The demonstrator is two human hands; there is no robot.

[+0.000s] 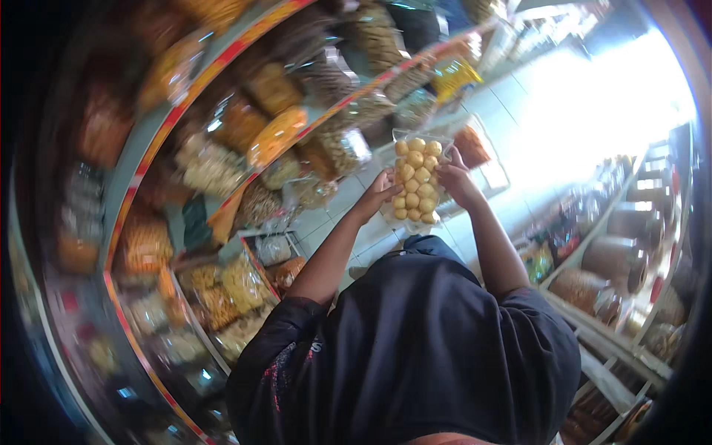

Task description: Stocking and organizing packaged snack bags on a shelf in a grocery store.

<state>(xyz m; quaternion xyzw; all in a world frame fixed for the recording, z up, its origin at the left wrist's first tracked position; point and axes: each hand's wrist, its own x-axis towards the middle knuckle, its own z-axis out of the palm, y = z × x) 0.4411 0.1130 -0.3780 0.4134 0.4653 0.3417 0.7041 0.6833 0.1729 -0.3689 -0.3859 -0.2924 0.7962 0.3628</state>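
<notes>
A clear plastic bag of round, pale yellow snack balls (414, 181) is held up in front of my chest, between both hands. My left hand (380, 194) grips its left edge. At the bag's upper right edge, my right hand (455, 173) has hold of the plastic. Behind the bag, a white tray or crate (498, 175) lies low near the tiled floor, with a bag of orange-brown food (471, 146) in it.
Shelves with red and yellow edging (172, 119) curve along the left, packed with bagged snacks (214, 167). A rack at the right holds large clear jars (614, 261). White floor tiles (356, 206) show between them. Strong light washes out the upper right.
</notes>
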